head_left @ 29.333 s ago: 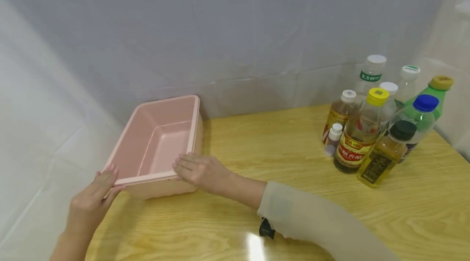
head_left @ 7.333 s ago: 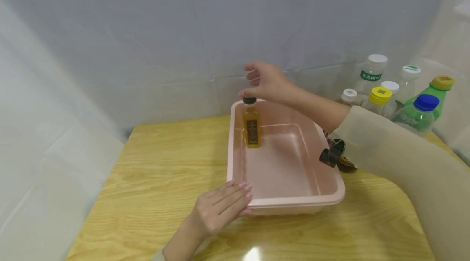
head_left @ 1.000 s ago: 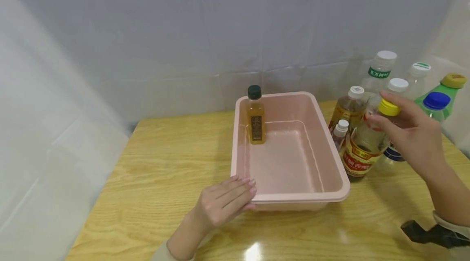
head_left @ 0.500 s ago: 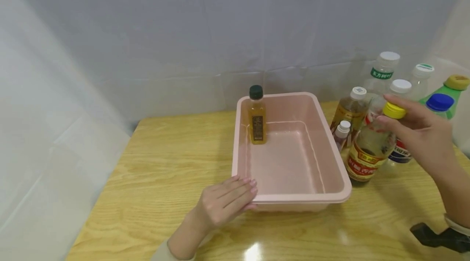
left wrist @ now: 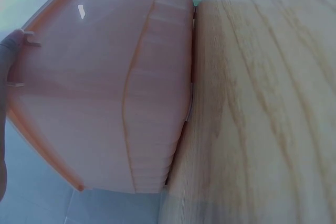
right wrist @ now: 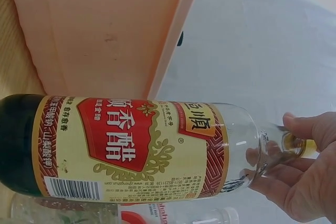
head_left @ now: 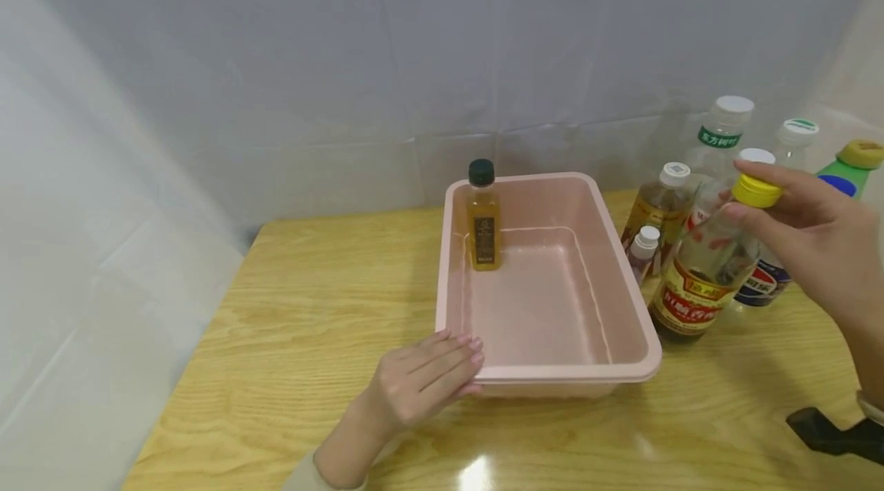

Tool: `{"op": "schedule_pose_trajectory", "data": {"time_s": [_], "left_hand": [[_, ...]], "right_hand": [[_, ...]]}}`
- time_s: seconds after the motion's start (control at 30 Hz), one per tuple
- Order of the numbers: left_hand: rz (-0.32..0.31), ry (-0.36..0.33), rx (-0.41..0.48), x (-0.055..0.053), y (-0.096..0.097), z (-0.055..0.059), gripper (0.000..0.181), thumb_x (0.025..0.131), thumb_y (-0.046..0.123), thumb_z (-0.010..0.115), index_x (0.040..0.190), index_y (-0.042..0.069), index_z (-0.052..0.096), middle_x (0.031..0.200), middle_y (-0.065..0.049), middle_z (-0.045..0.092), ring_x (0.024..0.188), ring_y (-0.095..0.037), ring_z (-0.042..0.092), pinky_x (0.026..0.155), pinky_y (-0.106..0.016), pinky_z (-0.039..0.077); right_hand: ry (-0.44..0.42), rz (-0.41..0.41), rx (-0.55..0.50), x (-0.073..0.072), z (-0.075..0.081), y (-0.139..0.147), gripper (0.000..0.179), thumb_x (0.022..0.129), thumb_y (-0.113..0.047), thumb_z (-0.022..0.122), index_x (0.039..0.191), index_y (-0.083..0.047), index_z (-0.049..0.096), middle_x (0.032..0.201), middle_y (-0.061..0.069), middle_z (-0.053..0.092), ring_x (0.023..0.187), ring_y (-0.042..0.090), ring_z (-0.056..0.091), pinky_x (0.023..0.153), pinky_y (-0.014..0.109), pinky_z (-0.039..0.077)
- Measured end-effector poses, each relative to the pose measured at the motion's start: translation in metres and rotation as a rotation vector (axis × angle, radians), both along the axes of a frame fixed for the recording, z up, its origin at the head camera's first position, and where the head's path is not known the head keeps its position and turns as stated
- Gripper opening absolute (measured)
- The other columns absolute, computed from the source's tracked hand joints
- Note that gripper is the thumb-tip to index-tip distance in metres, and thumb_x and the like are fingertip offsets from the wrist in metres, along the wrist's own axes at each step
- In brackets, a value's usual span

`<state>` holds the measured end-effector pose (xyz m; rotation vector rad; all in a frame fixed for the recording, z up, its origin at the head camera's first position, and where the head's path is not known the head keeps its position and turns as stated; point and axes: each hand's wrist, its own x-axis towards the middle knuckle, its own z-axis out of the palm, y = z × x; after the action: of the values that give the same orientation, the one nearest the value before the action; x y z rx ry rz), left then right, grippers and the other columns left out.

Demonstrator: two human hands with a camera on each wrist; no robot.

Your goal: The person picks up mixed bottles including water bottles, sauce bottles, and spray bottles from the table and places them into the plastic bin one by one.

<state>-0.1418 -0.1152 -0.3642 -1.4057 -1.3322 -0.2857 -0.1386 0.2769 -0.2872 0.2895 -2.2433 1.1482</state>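
A pink plastic tub (head_left: 545, 372) stands at the middle of the table. My left hand (head_left: 424, 380) rests on its front left corner, fingers straight across the rim, and the thumb tip shows outside under the rim in the left wrist view. Inside the tub's back left corner stands a small oil bottle (head_left: 486, 230) with a dark green cap. Right of the tub, my right hand (head_left: 822, 230) pinches the neck of a glass vinegar bottle (head_left: 700, 291) just below its yellow cap. The bottle leans to the right, dark liquid low in it. Its red and yellow label (right wrist: 126, 140) faces the right wrist camera.
Close behind the vinegar bottle stand a small white-capped bottle (head_left: 642, 249), a brown drink bottle (head_left: 656, 207), a cola bottle (head_left: 763, 284) and several other bottles, among them a green one (head_left: 852, 165). A pale sheet (head_left: 331, 77) hangs along the table's back edge.
Since the oldest frame, the tub has moved right and the oil bottle has gone from the bottle group into it. Within the last second, my right hand has tilted the vinegar bottle rightward.
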Motion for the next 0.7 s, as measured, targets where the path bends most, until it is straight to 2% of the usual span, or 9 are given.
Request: {"op": "schedule_pose_trajectory", "data": {"time_s": [0.17, 0.37, 0.7], "left_hand": [[0.001, 0.001, 0.003, 0.0, 0.0, 0.0, 0.023, 0.089, 0.026, 0.064, 0.079, 0.006, 0.072, 0.079, -0.01, 0.073, 0.071, -0.018, 0.072, 0.071, -0.026, 0.062], [0.004, 0.002, 0.005, 0.0, 0.002, 0.001, 0.024, 0.091, 0.025, 0.062, 0.079, 0.006, 0.072, 0.079, -0.01, 0.073, 0.071, -0.018, 0.072, 0.074, -0.026, 0.062], [0.004, -0.002, 0.007, 0.002, 0.002, 0.002, 0.025, 0.092, 0.024, 0.061, 0.078, 0.006, 0.071, 0.078, -0.01, 0.073, 0.07, -0.018, 0.072, 0.071, -0.026, 0.062]], "right_hand": [[-0.036, -0.035, 0.003, -0.001, 0.007, 0.001, 0.046, 0.089, 0.001, 0.062, 0.132, -0.013, 0.056, 0.096, -0.031, 0.058, 0.085, -0.017, 0.056, 0.077, -0.006, 0.042], [-0.007, -0.008, -0.008, -0.004, 0.019, 0.001, 0.047, 0.089, 0.005, 0.061, 0.132, -0.012, 0.055, 0.099, -0.029, 0.058, 0.087, -0.016, 0.056, 0.076, -0.004, 0.042], [-0.049, 0.032, -0.055, -0.008, 0.039, 0.002, 0.048, 0.09, 0.003, 0.058, 0.135, -0.015, 0.053, 0.1, -0.026, 0.06, 0.087, -0.012, 0.059, 0.075, -0.002, 0.044]]}}
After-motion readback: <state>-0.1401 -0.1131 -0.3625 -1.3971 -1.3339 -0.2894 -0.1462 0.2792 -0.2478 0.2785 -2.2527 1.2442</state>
